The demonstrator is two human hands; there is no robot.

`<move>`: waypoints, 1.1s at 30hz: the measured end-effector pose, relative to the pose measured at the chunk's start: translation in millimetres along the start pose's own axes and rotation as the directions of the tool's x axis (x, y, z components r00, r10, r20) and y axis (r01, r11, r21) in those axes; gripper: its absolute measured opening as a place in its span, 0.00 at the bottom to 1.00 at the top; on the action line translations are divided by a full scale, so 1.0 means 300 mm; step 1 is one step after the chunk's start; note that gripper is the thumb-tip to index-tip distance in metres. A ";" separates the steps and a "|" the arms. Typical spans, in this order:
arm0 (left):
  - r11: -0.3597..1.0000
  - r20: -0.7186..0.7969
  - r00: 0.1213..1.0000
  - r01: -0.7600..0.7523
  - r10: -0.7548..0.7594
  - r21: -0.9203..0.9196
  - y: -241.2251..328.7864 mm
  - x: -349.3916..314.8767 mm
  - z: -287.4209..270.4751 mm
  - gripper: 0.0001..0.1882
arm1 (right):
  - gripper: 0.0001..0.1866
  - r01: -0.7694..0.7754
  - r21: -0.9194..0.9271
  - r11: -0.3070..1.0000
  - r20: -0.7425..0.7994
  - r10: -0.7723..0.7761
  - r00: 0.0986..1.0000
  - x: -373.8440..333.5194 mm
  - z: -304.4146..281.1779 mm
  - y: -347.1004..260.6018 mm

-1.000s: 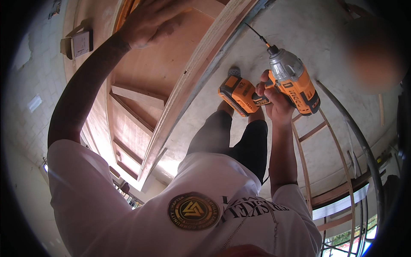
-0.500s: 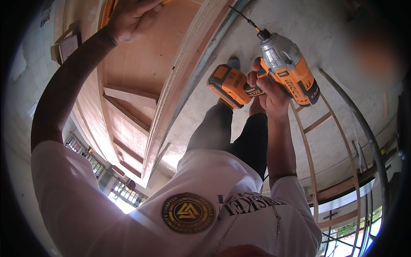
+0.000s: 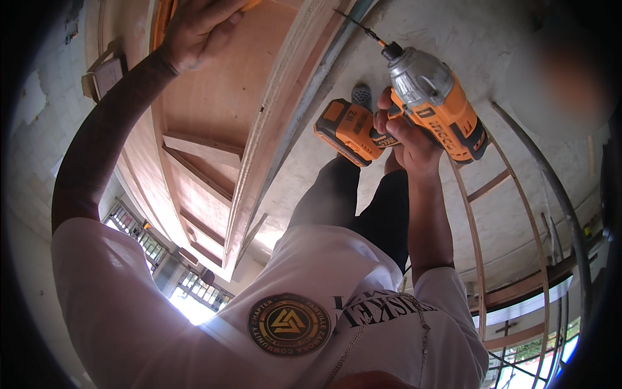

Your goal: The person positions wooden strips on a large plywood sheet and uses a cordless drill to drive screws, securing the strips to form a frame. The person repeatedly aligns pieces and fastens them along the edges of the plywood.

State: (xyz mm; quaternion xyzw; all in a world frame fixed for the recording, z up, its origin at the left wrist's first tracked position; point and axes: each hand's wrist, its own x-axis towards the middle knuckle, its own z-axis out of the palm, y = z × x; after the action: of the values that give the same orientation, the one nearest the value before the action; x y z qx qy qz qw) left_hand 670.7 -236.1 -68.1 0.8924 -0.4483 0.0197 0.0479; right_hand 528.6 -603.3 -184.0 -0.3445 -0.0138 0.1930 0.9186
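Observation:
My right hand (image 3: 414, 146) grips the handle of an orange and grey cordless impact driver (image 3: 431, 100), its fingers wrapped round near the trigger. A long thin drill bit (image 3: 353, 23) sticks out of its nose toward the upper left, its tip close to the edge of a wooden frame (image 3: 275, 110). My left hand (image 3: 197, 35) is raised at the top, over the frame's plywood panel (image 3: 214, 91). Its fingers are curled at an orange piece (image 3: 251, 5), mostly cut off by the picture's upper edge, so its kind cannot be made out.
Wooden battens (image 3: 201, 146) cross the panel lower down. A small box-like object (image 3: 107, 74) sits on the left. To the right, a wooden ladder (image 3: 486, 188) and a curved dark pipe (image 3: 551, 175) stand over the concrete floor (image 3: 466, 32). A grille window (image 3: 201, 285) glares below.
The view has shifted slightly, so the frame and ladder appear a little further right. The driver stays in my right hand, its bit slightly further left; my left hand keeps its place.

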 end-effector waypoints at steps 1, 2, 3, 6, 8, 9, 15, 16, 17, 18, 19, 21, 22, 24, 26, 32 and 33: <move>1.000 0.001 1.000 0.007 -0.007 -0.006 -0.003 0.001 0.004 0.25 | 0.24 0.002 -0.010 1.000 0.001 -0.002 1.000 0.000 0.000 0.000; 1.000 0.003 1.000 0.015 -0.015 -0.013 -0.006 0.003 0.006 0.25 | 0.24 0.002 -0.019 1.000 0.002 -0.002 1.000 -0.001 -0.001 0.000; 1.000 -0.017 1.000 -0.024 0.024 -0.001 -0.011 0.005 0.010 0.25 | 0.24 0.000 -0.023 1.000 0.000 0.000 1.000 -0.002 -0.002 0.000; 0.998 -0.018 0.998 -0.055 0.056 0.015 -0.013 0.004 0.012 0.25 | 0.24 -0.011 -0.025 1.000 -0.013 0.011 1.000 -0.005 -0.006 0.001; 0.999 0.052 0.998 0.035 -0.036 0.012 -0.004 -0.006 0.004 0.25 | 0.25 -0.006 -0.005 1.000 -0.014 0.006 1.000 -0.006 -0.008 0.003; 1.000 0.034 0.999 0.022 -0.022 0.005 -0.001 -0.008 0.003 0.25 | 0.25 -0.010 -0.024 1.000 -0.011 0.009 1.000 -0.005 -0.009 0.004; 1.000 0.016 1.000 0.005 -0.005 -0.002 0.003 -0.012 -0.003 0.25 | 0.25 -0.015 -0.059 0.998 -0.009 0.014 1.000 -0.003 -0.007 -0.008; 1.000 0.045 0.999 0.021 -0.022 0.006 0.003 -0.015 -0.004 0.25 | 0.25 -0.010 -0.067 0.998 -0.005 0.009 1.000 -0.001 -0.006 -0.011; 0.999 0.073 0.997 0.039 -0.040 0.015 0.003 -0.019 -0.006 0.25 | 0.25 -0.005 -0.076 0.997 0.001 0.005 1.000 0.001 -0.005 -0.012; 1.000 0.044 0.999 0.013 -0.014 0.016 0.001 -0.021 -0.002 0.25 | 0.25 0.001 -0.079 0.997 0.001 0.000 1.000 0.003 -0.005 -0.014; 1.000 0.014 1.000 -0.013 0.013 0.018 -0.001 -0.022 0.002 0.25 | 0.24 0.006 -0.082 0.997 0.001 -0.006 1.000 0.005 -0.004 -0.015; 0.999 -0.016 0.999 -0.043 0.043 0.027 -0.004 -0.027 0.006 0.25 | 0.24 0.003 -0.089 0.996 -0.005 -0.003 1.000 0.008 -0.003 -0.018; 0.998 -0.016 0.999 -0.045 0.046 0.032 -0.005 -0.028 0.006 0.26 | 0.24 -0.008 -0.091 0.996 -0.011 0.007 1.000 0.007 -0.004 -0.022; 0.999 -0.001 0.999 -0.032 0.032 0.025 -0.005 -0.028 0.003 0.26 | 0.25 -0.028 -0.128 0.991 -0.028 0.024 0.999 0.008 -0.009 -0.033; 1.000 0.026 1.000 0.002 -0.002 -0.001 -0.001 -0.025 -0.003 0.26 | 0.25 -0.051 -0.201 0.978 -0.052 0.041 0.998 0.005 -0.017 -0.048; 1.000 0.038 0.999 0.016 -0.016 -0.005 -0.001 -0.013 0.003 0.26 | 0.25 -0.002 -0.401 0.916 -0.024 -0.008 1.000 0.003 -0.038 -0.072; 1.000 0.015 1.000 0.000 0.000 -0.002 -0.005 -0.014 0.010 0.26 | 0.26 -0.005 -0.414 0.910 -0.030 -0.008 1.000 0.002 -0.037 -0.072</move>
State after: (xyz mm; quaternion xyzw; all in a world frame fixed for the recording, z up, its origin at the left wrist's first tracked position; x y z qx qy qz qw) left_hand 669.3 -232.0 -71.4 0.8925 -0.4486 0.0125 0.0455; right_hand 538.4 -625.1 -178.6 -0.5343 -0.0404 0.1798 0.8250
